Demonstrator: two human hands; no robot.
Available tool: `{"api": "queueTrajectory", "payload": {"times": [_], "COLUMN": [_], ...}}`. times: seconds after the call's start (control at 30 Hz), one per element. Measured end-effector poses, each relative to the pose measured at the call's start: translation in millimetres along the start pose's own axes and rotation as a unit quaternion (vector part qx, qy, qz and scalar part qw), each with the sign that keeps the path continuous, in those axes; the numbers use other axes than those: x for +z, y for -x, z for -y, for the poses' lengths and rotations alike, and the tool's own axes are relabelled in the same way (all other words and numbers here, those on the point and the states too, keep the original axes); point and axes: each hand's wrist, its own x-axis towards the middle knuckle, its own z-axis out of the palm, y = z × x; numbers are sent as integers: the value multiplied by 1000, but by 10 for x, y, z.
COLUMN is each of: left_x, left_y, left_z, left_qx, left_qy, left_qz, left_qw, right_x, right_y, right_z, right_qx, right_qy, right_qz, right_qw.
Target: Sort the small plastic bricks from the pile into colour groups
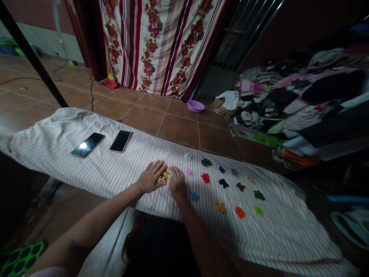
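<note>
On the striped cloth, a multicoloured patch of small pieces (163, 176) in yellow, red, green, white and blue lies between my two hands. My left hand (150, 177) rests flat over its left part with fingers stretched out, hiding some of it. At the patch's right edge is my right hand (177, 184), its fingers bent and pressed together; whatever sits at the fingertips is too small to make out. Right of it lie small piles sorted by colour, among them a blue pile (195, 196), a pink pile (189, 172), a red pile (205, 177) and a yellow pile (220, 206).
Two phones, a left phone (88, 145) and a right phone (121, 141), lie on the striped cloth (57, 130). Beyond it, a purple basin (196, 106) stands on the tiled floor before a floral curtain (164, 46). Heaped clothes (300, 96) fill the right side.
</note>
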Motion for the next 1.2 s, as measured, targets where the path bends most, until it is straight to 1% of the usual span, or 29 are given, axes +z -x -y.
{"api": "queueTrajectory", "payload": {"times": [0.07, 0.13, 0.27, 0.4, 0.53, 0.6, 0.7, 0.83, 0.93, 1.07, 1.1, 1.2], "left_x": [32, 68, 128, 153, 109, 60, -15, -52, -20, 88, 116, 173], "left_y": [56, 86, 22, -76, -93, -92, -88, -52, -23, 13, 24, 49], "left_z": [15, 35, 52, 25, -25, -40, -15, 98, 163, 166, 159, 139], "left_qx": [-43, -67, -63, -54, -31, -29, -61, -97, -125, -131, -131, -121], "left_qy": [-14, -23, -26, -17, -6, -2, -6, 7, 21, 5, -6, -40], "left_qz": [-20, -31, -35, -24, -7, -8, -23, -42, -71, -109, -114, -104], "left_qw": [999, 997, 997, 998, 999, 1000, 998, 994, 989, 985, 985, 986], "right_x": [8, 14, 13, 9, 10, 6, -6, -11, -7, -10, -12, -19], "right_y": [2, 4, 5, 3, 7, 10, 12, 8, 5, 8, 10, 11], "right_z": [-8, -16, -30, -30, -12, -2, 7, -1, -11, -19, -19, -16], "right_qx": [2, -1, -13, -7, -7, -8, -10, -12, -12, -13, -12, -5], "right_qy": [-6, -6, 0, -4, -9, -11, -16, -19, -18, -18, -18, -24], "right_qz": [1, 2, 4, 7, 2, -2, -3, 1, 2, 11, 14, 14], "right_qw": [1000, 1000, 1000, 1000, 1000, 1000, 1000, 1000, 1000, 1000, 1000, 1000]}}
